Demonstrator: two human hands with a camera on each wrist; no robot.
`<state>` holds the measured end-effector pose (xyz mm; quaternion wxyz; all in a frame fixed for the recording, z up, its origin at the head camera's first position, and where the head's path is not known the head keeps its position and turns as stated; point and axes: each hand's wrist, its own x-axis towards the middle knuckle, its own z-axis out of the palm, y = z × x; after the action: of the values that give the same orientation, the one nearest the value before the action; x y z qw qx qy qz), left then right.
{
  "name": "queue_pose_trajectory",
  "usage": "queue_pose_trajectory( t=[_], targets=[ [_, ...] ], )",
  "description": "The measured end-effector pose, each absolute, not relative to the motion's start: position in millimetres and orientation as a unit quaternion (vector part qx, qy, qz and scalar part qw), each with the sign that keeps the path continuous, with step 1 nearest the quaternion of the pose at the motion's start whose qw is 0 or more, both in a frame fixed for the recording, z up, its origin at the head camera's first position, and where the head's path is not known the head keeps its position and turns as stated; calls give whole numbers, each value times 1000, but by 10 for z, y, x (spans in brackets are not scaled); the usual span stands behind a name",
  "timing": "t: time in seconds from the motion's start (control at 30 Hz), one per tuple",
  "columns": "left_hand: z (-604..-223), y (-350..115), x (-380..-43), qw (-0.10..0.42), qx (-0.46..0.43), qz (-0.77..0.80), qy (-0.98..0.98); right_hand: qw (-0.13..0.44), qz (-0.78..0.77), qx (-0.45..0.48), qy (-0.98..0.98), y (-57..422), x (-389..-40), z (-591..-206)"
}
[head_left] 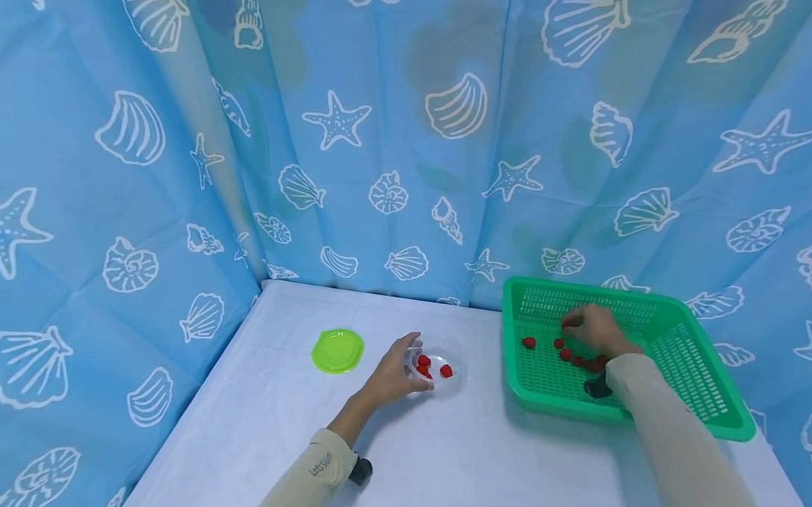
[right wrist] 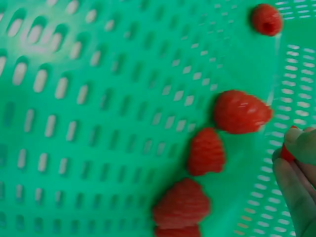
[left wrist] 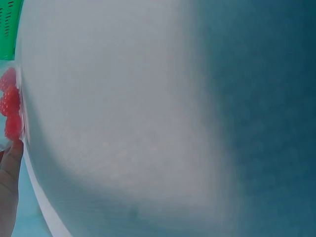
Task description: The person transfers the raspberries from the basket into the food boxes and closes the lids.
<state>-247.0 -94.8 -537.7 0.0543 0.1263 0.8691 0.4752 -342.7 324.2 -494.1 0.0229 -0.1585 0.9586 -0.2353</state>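
Note:
My left hand [head_left: 390, 375] grips the near-left side of a clear round plastic tub [head_left: 455, 390] on the table. Three red raspberries [head_left: 446, 371] lie inside it. In the left wrist view one finger [left wrist: 9, 185] touches the tub's wall, right by the raspberries [left wrist: 11, 101]. Over at the right, my right hand [head_left: 600, 330] reaches into a green perforated basket [head_left: 510, 354]. Thumb and finger pinch a raspberry [right wrist: 287, 152], mostly covered by the fingertips in the right wrist view. Several more raspberries [right wrist: 242, 111] lie on the basket's floor beneath and beside this hand.
A lime-green lid [head_left: 338, 350] lies flat on the white-covered table [head_left: 238, 438], left of the tub. Blue curtains [head_left: 388, 135] with shell prints rise behind the table and along its left side. The basket stands against the back curtain.

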Motion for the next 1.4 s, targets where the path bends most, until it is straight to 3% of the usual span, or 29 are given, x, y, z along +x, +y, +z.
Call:
queue_pose_trajectory(
  t=[0.7,1.4],
  targets=[
    [-5385,-992,-2474,51,125,465,875,-108,-328,-209,915,2697,-3223,-4398],
    [-5368,-948,-2447,56,130,478,867,-106,-390,-253,879,1868,-2860,-4236]
  ],
)
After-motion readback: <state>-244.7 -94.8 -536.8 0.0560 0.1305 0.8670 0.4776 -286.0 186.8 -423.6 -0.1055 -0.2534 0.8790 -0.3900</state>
